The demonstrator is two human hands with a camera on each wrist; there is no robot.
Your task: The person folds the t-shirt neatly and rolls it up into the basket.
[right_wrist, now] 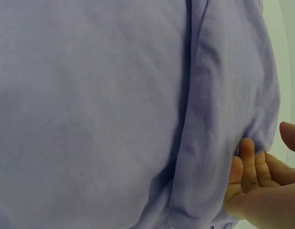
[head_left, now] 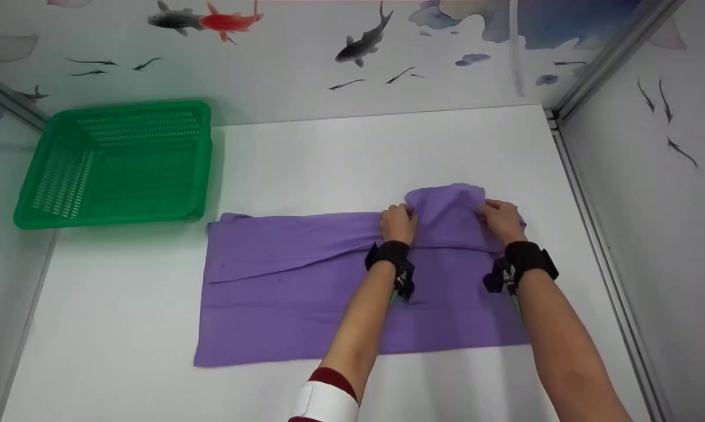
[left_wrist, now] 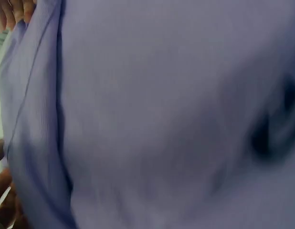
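Observation:
A purple cloth [head_left: 305, 328] with fine ribbing lies spread in a wide rectangle, its upper part turned over in a loose fold. My left hand [head_left: 398, 224] grips the far part of the fold with curled fingers. At the far right corner, my right hand [head_left: 503, 220] holds the edge of a raised, rumpled flap [head_left: 449, 205] between the hands. Seen from the right wrist, curled fingertips [right_wrist: 247, 152] press into the cloth's edge and the thumb stands apart from them. In the left wrist view, left-hand fingers [left_wrist: 4, 191] meet the cloth's edge, partly cut off.
A green plastic basket [head_left: 203, 170] with slotted sides stands at the back left on the white table [head_left: 305, 158]. White panels with painted fish [head_left: 364, 44] rise at the back and sides. A metal rail [head_left: 592, 234] runs along the right edge.

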